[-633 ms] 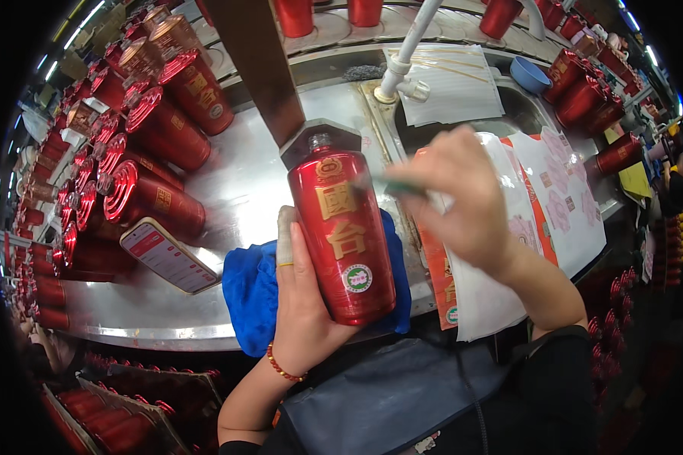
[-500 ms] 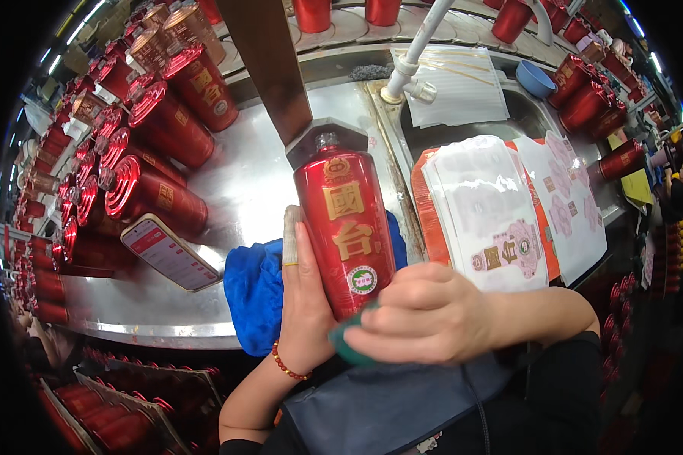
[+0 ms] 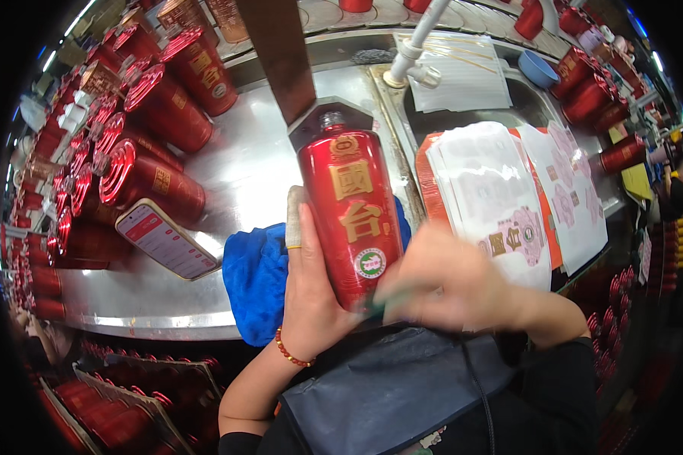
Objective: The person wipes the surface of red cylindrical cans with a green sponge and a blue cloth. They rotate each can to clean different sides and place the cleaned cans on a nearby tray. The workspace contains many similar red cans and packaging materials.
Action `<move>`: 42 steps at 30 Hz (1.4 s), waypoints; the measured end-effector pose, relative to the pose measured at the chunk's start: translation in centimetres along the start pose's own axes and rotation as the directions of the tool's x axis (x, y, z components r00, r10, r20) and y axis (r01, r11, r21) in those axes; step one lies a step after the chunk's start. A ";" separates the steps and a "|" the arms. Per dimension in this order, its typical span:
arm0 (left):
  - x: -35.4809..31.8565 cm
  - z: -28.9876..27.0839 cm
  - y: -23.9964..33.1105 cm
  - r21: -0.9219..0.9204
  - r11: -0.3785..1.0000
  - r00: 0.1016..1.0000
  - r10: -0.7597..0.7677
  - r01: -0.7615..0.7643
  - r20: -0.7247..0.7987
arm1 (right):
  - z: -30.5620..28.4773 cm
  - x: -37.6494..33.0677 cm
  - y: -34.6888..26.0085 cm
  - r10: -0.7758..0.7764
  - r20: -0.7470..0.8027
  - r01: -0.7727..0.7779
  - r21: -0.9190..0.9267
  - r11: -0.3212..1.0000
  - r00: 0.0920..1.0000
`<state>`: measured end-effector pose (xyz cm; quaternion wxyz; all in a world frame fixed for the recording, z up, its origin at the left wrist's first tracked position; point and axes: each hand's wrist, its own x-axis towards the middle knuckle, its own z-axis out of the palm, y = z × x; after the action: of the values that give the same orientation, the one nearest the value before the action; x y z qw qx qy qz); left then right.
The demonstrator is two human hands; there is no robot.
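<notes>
A glossy red bottle (image 3: 355, 201) with gold characters and a round green-and-white emblem lies tilted in front of me, its threaded neck pointing away. My left hand (image 3: 311, 277) grips its left side near the base; one finger wears a pale finger cot, and a beaded bracelet circles the wrist. Close to the bottle's lower right, my right hand (image 3: 459, 277) is smeared by motion, its fingers curled around a dark green scraper-like piece (image 3: 395, 297) that is blurred. Under and beside the bottle is a blue cloth (image 3: 254, 277).
Several red bottles (image 3: 167, 110) crowd the left side, with a phone (image 3: 167, 243) propped against them. Label sheets (image 3: 486, 189) lie on the right by a sink with a white pipe (image 3: 413, 53) and blue bowl (image 3: 537, 72). A brown post (image 3: 277, 57) rises beyond the bottle.
My right hand has moved up and slightly right along the bottle's lower edge with the green piece. My left hand keeps its grip on the bottle. The view has shifted a little.
</notes>
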<state>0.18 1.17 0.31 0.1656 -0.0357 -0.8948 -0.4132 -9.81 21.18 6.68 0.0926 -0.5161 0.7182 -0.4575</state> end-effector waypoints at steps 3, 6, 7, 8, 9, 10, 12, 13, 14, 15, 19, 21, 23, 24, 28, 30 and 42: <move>0.2 -0.2 0.3 0.076 0.996 0.999 0.046 -0.045 -0.013 | -1.8 -0.2 2.2 0.502 -0.313 -0.457 0.209 0.864 0.806; 0.3 -0.7 1.4 0.157 0.985 0.997 0.078 -0.075 -0.011 | 0.5 -2.1 1.9 -0.110 -0.408 -0.053 -0.368 0.928 0.906; 0.2 -0.7 1.6 0.165 0.983 0.996 0.089 -0.086 -0.009 | 1.7 -2.9 1.0 -0.206 -0.324 0.077 -0.370 0.926 0.923; -0.4 -0.3 0.8 0.121 0.990 0.997 0.069 -0.072 0.026 | 3.0 -3.9 -0.2 -0.259 -0.265 0.157 -0.350 0.923 0.929; -0.4 -0.2 1.1 0.109 0.991 0.997 0.070 -0.073 0.022 | 3.3 -4.5 -0.8 -0.217 -0.174 0.180 -0.209 0.961 0.960; -0.3 -0.3 1.5 0.095 0.993 0.997 0.074 -0.075 0.021 | 3.2 -4.9 -1.4 -0.187 -0.079 0.182 -0.063 0.981 0.979; 0.1 -0.4 2.1 0.192 0.976 0.994 0.096 -0.106 0.059 | 1.9 -5.9 -1.6 0.026 -0.056 -0.029 -0.044 0.999 0.998; 0.4 -0.4 2.3 0.233 0.964 0.991 0.111 -0.127 0.080 | 1.0 -6.6 -1.5 0.138 -0.047 -0.140 -0.037 0.989 0.989; 0.6 -0.7 2.1 0.242 0.957 0.986 0.149 -0.162 0.072 | 0.1 -7.0 -1.3 0.261 -0.091 -0.259 0.040 0.965 0.961; 0.5 -0.7 2.0 0.294 0.943 0.987 0.136 -0.154 0.081 | -1.2 -7.4 -1.6 0.408 -0.127 -0.392 0.133 0.910 0.904; -2.1 -1.4 0.3 0.369 0.929 0.997 -0.016 -0.011 0.070 | -7.3 -10.5 0.7 0.586 -0.365 -0.561 0.184 0.807 0.723; -2.5 -0.7 0.2 0.225 0.973 0.998 -0.040 0.049 -0.045 | -10.7 -13.8 4.0 0.728 -0.466 -0.508 0.523 0.685 0.503; -2.9 0.1 -1.0 0.074 0.995 0.996 -0.056 0.061 -0.063 | -15.2 -18.9 6.6 0.745 -0.601 -0.510 0.562 0.652 0.290; -2.1 0.1 -0.1 0.059 0.997 0.998 -0.051 0.053 -0.034 | -17.7 -21.0 7.0 0.766 -0.623 -0.568 0.576 0.588 0.161; -0.9 -1.1 2.0 0.203 0.977 0.997 0.070 -0.071 0.014 | -25.1 -30.8 10.8 0.679 -0.730 -0.810 0.443 0.384 -0.077; -0.6 -1.1 2.2 0.221 0.969 0.994 0.112 -0.112 0.015 | -28.0 -35.7 13.7 0.607 -0.791 -0.904 0.310 0.295 -0.073; -1.5 -1.3 0.6 0.198 0.977 0.997 0.082 -0.081 0.003 | -31.0 -35.4 15.6 0.741 -0.659 -0.946 0.306 0.107 -0.129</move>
<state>2.05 0.73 1.06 0.1873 -0.0549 -0.9288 -0.3150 -22.94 68.60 0.42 0.0211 0.2930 0.8984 -0.3264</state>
